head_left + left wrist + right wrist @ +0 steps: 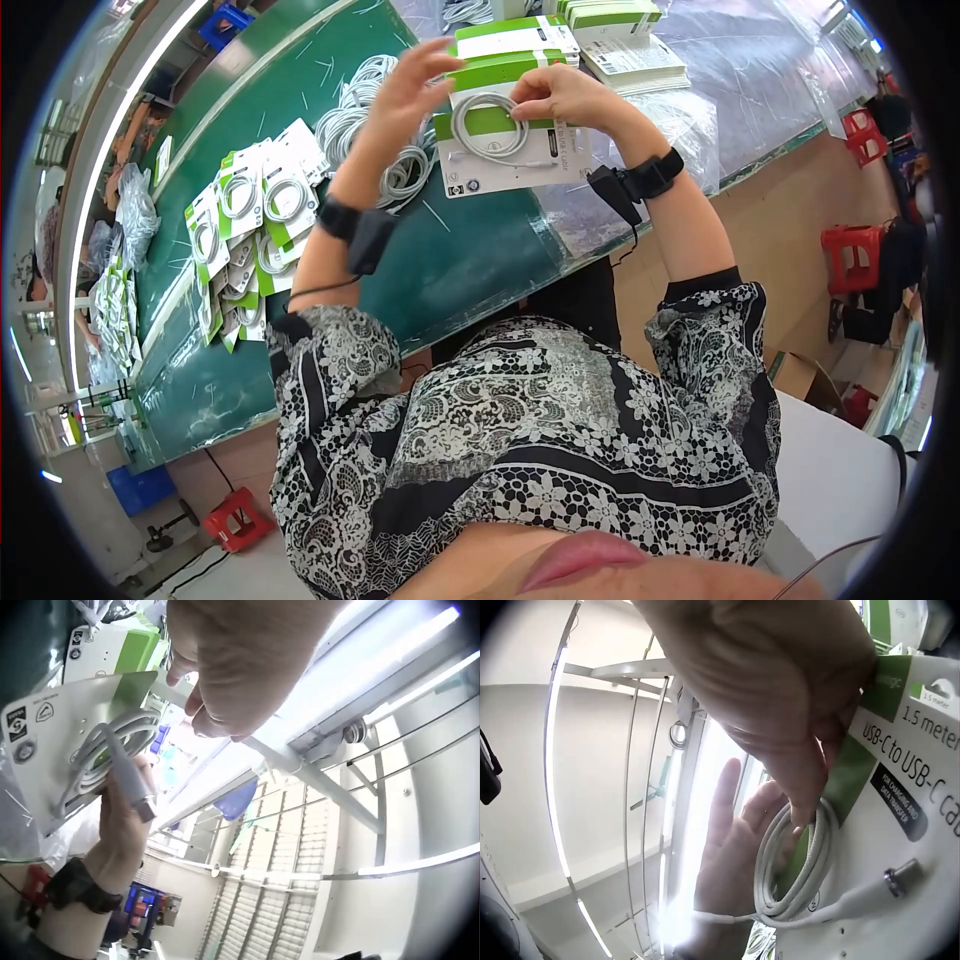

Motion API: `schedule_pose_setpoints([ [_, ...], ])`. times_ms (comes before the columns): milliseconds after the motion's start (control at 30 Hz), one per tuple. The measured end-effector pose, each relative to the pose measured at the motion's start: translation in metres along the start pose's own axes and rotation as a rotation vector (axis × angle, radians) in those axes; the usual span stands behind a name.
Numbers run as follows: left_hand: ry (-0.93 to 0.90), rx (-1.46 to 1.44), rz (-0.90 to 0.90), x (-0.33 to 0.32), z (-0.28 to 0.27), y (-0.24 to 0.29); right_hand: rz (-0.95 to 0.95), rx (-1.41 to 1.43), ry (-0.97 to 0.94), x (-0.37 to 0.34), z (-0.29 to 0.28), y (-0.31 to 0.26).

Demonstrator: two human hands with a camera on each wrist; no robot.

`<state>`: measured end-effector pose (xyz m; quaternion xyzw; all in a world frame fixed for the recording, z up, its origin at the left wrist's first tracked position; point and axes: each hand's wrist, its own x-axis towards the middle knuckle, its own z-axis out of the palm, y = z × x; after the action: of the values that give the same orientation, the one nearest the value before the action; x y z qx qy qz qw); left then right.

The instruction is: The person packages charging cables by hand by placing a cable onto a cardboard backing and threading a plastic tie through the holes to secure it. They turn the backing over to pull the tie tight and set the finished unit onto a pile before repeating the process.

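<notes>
In the head view my right hand (572,98) pinches a coiled white USB-C cable (458,128) together with its white-and-green packaging card (510,178). The right wrist view shows the thumb pressing on the coil (763,862), while the cable's connector (904,879) lies across the printed card (885,761). To the left of the card, my left hand (405,92) is raised with its fingers apart and nothing in them. Seen from the left wrist, a plug (133,784) sticks out from the coil in front of my right hand (124,825).
Loose white cable coils (352,122) lie on the green table (450,265), left of the card. Farther left is a heap of carded cables (250,215). Stacked cards (640,65) stand at the back on plastic sheeting (735,85). Red stools (852,258) are to the right.
</notes>
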<state>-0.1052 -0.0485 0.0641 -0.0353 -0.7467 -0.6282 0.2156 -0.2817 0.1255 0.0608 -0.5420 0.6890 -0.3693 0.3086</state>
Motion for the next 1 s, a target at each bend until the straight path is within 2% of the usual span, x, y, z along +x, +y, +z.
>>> schedule_pose_setpoints([
  [33,0.133,-0.086,-0.022,-0.007,-0.011,0.011,0.010,0.005,0.012,-0.003,-0.003,-0.001],
  [67,0.125,-0.089,-0.019,-0.020,-0.021,0.016,0.022,0.009,0.024,-0.007,-0.008,-0.003],
  [133,-0.004,-0.043,-0.206,-0.048,-0.033,0.019,0.038,0.007,0.038,-0.013,-0.017,-0.004],
  [167,-0.003,-0.045,-0.205,-0.061,-0.028,0.014,0.035,0.015,0.064,-0.014,-0.020,-0.005],
  [233,-0.223,-0.130,-0.456,-0.088,-0.022,0.007,0.020,0.038,0.106,-0.011,-0.021,-0.008],
  [300,-0.301,-0.231,-0.482,-0.097,0.003,0.000,0.011,0.052,0.094,-0.005,-0.015,-0.009],
  [400,-0.224,-0.350,-0.522,-0.107,0.043,-0.028,0.012,0.070,0.077,0.000,-0.003,-0.010],
  [500,0.168,-0.988,-0.304,-0.113,0.080,-0.053,0.041,0.119,0.062,-0.003,0.008,-0.011],
  [533,0.172,-0.992,-0.305,-0.109,0.086,-0.045,0.045,0.118,0.058,-0.004,0.010,-0.010],
  [633,0.400,-1.007,-0.305,-0.100,0.098,-0.023,0.063,0.079,-0.032,-0.010,0.018,-0.005],
  [667,0.406,-1.013,-0.310,-0.101,0.101,-0.022,0.070,0.080,-0.040,-0.014,0.025,-0.003],
  [767,0.563,-0.872,-0.321,-0.098,0.102,-0.026,-0.388,-0.509,0.520,-0.024,0.049,-0.005],
  [800,0.566,-0.872,-0.323,-0.099,0.101,-0.027,-0.388,-0.507,0.518,-0.031,0.054,-0.013],
  [900,0.527,-0.908,-0.326,-0.102,0.099,-0.030,-0.570,-0.586,0.451,-0.059,0.061,-0.042],
  [1000,0.522,-1.007,-0.350,-0.102,0.100,-0.029,-0.509,-0.651,0.429,-0.074,0.072,-0.040],
])
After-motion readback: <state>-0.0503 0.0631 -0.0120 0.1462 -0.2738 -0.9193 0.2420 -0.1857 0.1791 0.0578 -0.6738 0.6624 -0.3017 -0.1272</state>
